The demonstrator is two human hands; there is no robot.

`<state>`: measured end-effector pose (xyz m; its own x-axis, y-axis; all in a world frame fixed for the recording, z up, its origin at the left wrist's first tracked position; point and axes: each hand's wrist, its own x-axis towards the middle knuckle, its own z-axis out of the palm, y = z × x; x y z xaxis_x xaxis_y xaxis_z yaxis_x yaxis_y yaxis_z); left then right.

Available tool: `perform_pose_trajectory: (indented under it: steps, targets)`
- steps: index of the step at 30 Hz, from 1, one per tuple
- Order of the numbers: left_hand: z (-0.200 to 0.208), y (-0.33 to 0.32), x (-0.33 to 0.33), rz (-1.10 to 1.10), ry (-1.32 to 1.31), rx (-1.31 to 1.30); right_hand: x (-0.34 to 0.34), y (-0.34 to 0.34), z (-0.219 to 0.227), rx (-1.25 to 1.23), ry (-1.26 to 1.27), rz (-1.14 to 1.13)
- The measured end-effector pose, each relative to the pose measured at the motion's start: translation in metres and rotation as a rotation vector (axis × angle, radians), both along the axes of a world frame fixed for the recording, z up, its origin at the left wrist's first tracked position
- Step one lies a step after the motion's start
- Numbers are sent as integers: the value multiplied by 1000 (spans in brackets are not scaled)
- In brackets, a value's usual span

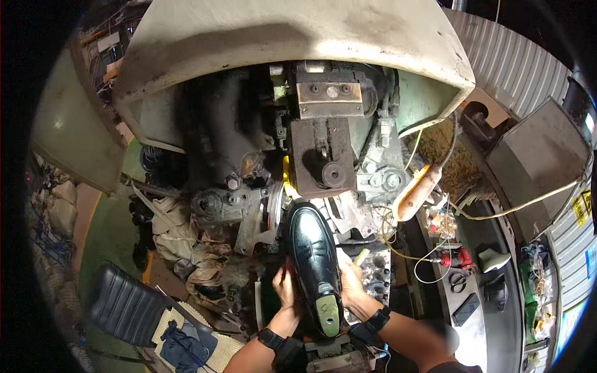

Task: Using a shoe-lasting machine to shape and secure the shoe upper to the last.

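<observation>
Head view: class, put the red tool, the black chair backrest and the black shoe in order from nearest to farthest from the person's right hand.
1. Black shoe: against the right hand, on its left.
2. Red tool: to the right, on the bench.
3. Black chair backrest: far left.

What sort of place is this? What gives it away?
Likely a shoe factory or workshop: the left hand and right hand hold a black shoe, a green block in its opening, at a big, grimy machine. A red tool lies off to the right.
</observation>
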<state>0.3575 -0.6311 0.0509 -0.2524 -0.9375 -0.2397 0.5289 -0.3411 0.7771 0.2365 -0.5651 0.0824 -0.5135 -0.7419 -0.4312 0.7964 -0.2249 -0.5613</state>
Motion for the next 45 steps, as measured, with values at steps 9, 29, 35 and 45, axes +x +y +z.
perform_pose_trajectory:
  steps: [9,29,35,45]
  targets:
    - [-12,-16,34,-95,-379,-194,-35,30,-22,52,189,187]
    - [-55,14,187,55,-443,102,-92,223,-187,666,269,131]
    - [-35,46,202,99,-446,89,-80,293,-213,678,211,-53]
    - [52,59,120,6,-413,-220,-15,412,-163,678,297,-227]
